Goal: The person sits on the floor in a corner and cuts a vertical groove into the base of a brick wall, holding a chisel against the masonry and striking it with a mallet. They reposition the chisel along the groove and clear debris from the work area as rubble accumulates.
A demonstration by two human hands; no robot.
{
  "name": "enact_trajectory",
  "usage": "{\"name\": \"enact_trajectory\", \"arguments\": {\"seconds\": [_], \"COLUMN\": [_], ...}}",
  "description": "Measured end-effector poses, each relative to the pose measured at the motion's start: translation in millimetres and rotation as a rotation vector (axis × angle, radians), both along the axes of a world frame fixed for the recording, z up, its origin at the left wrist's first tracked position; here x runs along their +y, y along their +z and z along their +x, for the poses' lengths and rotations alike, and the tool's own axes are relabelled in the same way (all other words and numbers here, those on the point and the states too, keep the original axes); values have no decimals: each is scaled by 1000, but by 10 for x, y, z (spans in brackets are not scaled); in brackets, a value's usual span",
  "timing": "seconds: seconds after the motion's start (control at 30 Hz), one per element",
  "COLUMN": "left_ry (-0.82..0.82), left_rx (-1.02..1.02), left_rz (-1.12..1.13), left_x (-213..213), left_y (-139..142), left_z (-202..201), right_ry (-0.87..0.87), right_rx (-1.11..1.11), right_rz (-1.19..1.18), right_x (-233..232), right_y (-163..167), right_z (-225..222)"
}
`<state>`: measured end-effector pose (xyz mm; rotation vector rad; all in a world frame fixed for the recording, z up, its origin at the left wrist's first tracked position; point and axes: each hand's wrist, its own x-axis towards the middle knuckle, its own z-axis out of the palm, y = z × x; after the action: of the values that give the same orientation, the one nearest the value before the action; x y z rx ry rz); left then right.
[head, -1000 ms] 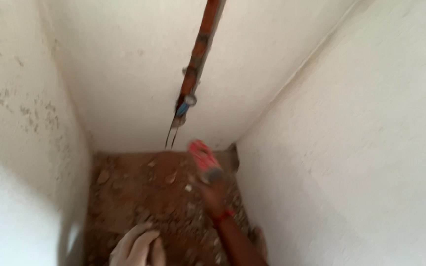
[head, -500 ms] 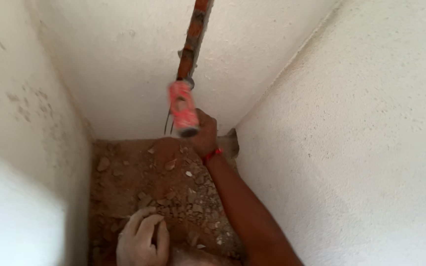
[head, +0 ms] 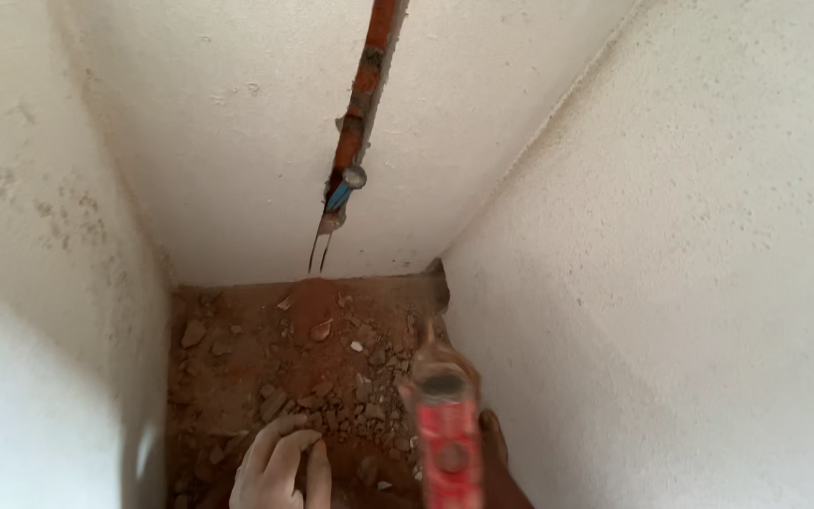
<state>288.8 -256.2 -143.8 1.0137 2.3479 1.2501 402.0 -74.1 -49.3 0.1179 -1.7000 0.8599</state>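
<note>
Red tool [head: 445, 438], blurred, gripped by right hand [head: 494, 452].

**Inspector:** State of light?

**Me:** Bright, even daylight on the white walls [head: 690, 283]; its source is out of view. Soft shadow darkens the left wall's lower part and the near left corner.

**Inspector:** Sharpness?

**Me:** The far groove [head: 360, 113] is fairly crisp. The red tool [head: 445, 434] in my right hand [head: 494, 452] is smeared by motion blur. My gloved left hand [head: 280, 467] is slightly soft.
</note>
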Motion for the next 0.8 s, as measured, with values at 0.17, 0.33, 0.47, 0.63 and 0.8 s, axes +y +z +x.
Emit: {"name": "enact_trajectory", "arguments": {"seconds": [0.17, 0.33, 0.47, 0.63, 0.8], "left_ry": [-42, -6, -53, -35, -30], "left_rx": [-7, 202, 106, -53, 17], "left_rz": [-201, -94, -142, -155, -81], "left_x": [146, 52, -115, -98, 47], "left_y": [-44, 118, 175, 63, 135], "left_z": [-102, -51, 73, 130, 14], "right_ry": [-195, -296, -427, 5, -282], "right_rx": [-420, -453, -574, -8, -450], "right_rz": [-369, -254, -411, -38, -362], "right_x": [779, 570, 267, 182, 532], "right_y": [225, -97, -629, -380, 200], "right_z": [-1314, -1016, -72, 264, -666]}}
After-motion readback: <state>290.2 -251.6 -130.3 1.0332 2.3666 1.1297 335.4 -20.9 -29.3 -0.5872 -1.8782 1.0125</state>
